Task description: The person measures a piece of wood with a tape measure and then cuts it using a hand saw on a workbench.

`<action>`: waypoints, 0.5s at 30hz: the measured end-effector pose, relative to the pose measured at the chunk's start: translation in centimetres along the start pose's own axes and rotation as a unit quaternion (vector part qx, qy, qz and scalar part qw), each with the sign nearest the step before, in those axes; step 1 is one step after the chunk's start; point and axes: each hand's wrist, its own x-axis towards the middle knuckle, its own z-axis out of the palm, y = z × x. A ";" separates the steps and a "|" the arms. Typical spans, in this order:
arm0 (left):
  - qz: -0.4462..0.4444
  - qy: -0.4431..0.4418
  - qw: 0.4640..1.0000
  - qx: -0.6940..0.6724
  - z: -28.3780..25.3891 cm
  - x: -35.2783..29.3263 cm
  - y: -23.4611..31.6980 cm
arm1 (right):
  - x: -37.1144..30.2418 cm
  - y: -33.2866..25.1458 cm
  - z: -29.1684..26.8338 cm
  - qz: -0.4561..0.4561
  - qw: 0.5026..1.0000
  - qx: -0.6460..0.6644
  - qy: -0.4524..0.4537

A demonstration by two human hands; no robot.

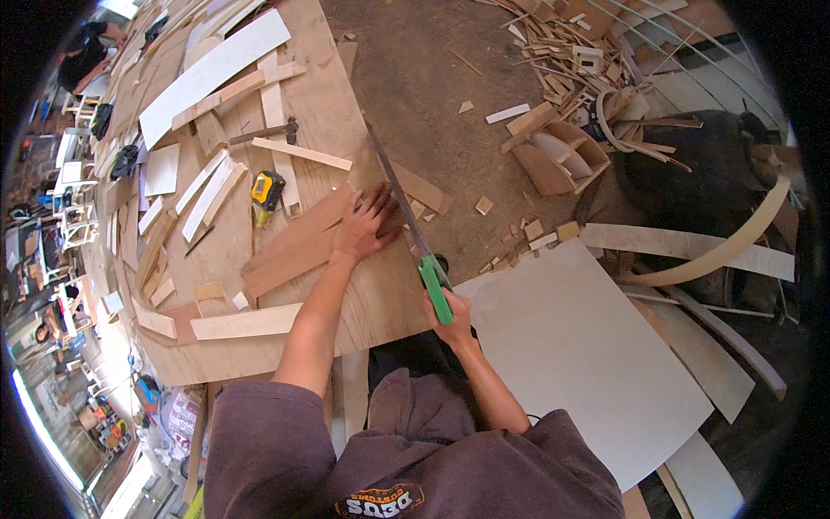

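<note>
L hand [367,227] is flat, fingers spread, pressing on the brown board [298,238], which lies on the plywood table [372,303] by its R edge and runs off to 8 o'clock from that hand. A line along the board could mean 2 pcs; can't tell. R hand [454,320] is wrapped round the green grip of the handsaw [412,223], blade pointing to 11 o'clock, right beside the L fingers. Can't tell if the teeth are in the wood; L hand hides that spot.

Looks like sawing at the table edge. To do it well: shift L hand toward 8 o'clock, clear of the blade, w/ weight kept on the board; let the cut sit just past the edge so the teeth miss the tabletop; keep R elbow in line w/ the blade; long, light strokes, easing off near the end so the offcut doesn't splinter.

Tape measure [267,189] is at 10 o'clock from L hand, handy for a re-check; hammer [268,134] betw. 10 & 11, best left there. Farther out, a pale panel [579,346] at approx. 3 o'clock from R hand could crowd a wide elbow; scrap heap [553,56] at 2 o'clock, well apart.
</note>
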 end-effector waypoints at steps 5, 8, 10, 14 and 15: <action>-0.030 0.006 0.998 -0.056 0.2 -0.3 0.1 | -1.6 -0.5 -0.6 -0.078 0.996 0.032 0.038; -0.035 0.011 0.999 -0.038 0.1 -0.2 0.2 | -0.9 -0.3 0.5 -0.058 0.997 0.039 0.023; -0.041 0.009 0.998 -0.037 -0.1 -0.1 0.3 | -0.4 -0.1 1.2 -0.066 0.997 0.032 0.018; -0.054 -0.009 0.997 -0.060 -0.5 -0.1 0.3 | -0.2 -0.3 1.9 -0.071 0.997 0.027 0.024; -0.058 -0.015 0.996 -0.064 -0.5 -0.2 0.2 | -0.3 -0.7 1.8 -0.071 0.997 0.023 0.025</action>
